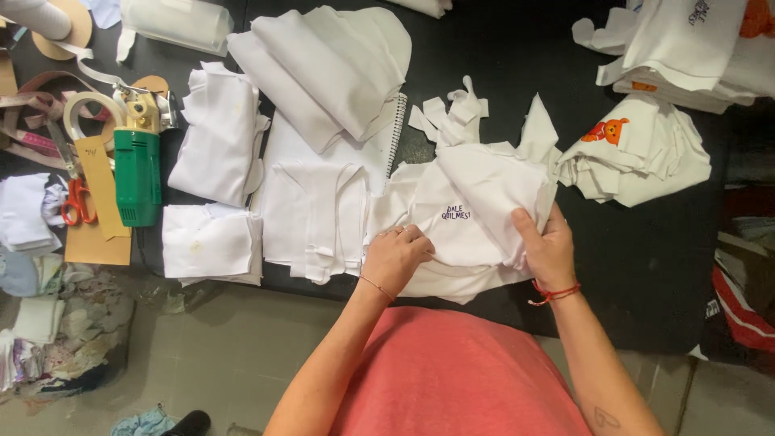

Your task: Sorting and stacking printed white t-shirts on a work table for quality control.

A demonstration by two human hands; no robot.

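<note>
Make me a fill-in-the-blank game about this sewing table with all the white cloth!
1. Both hands rest on a pile of ____ fabric pieces.
2. The right hand has a ____ string bracelet at its wrist.
3. The electric cutting machine left of the folded stacks has a ____ body.
4. The scissors beside that machine have ____ handles, far from the left hand.

Missing words: white; red; green; orange

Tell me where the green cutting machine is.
In the head view, the green cutting machine lies at the left end of the black table, between the red-handled scissors and a folded white cloth stack.
</note>
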